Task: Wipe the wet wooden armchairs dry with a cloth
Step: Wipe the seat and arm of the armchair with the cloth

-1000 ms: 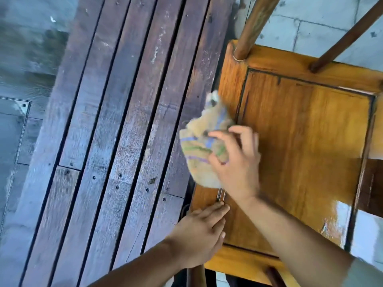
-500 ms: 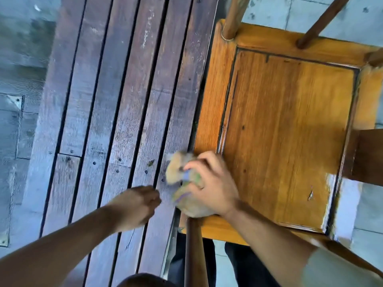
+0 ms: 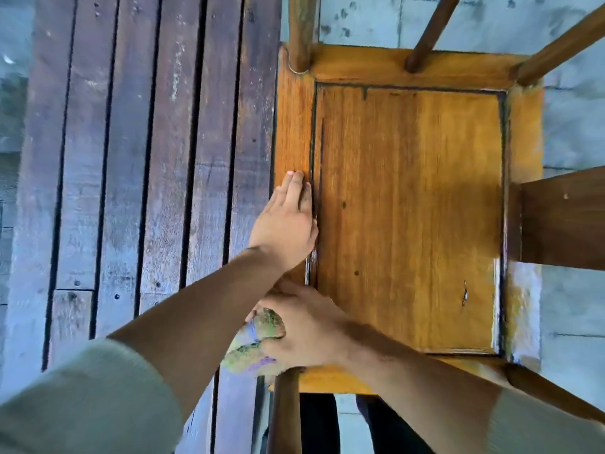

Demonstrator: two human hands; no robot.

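Head view: cloth bunched at the seat's lower-left corner.
Right hand (image 3: pixel 307 332) grips the cloth (image 3: pixel 253 350) low centre; left hand (image 3: pixel 288 221) lies flat, fingers straight, on the armchair (image 3: pixel 409 224) seat's left rail, just above. Wet sheen sits lower right, so the right hand is nearer.

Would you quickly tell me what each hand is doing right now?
Left hand: open, fingers straight, flat on the chair seat frame's left edge.
Right hand: closed around the cloth at the seat's near-left corner.
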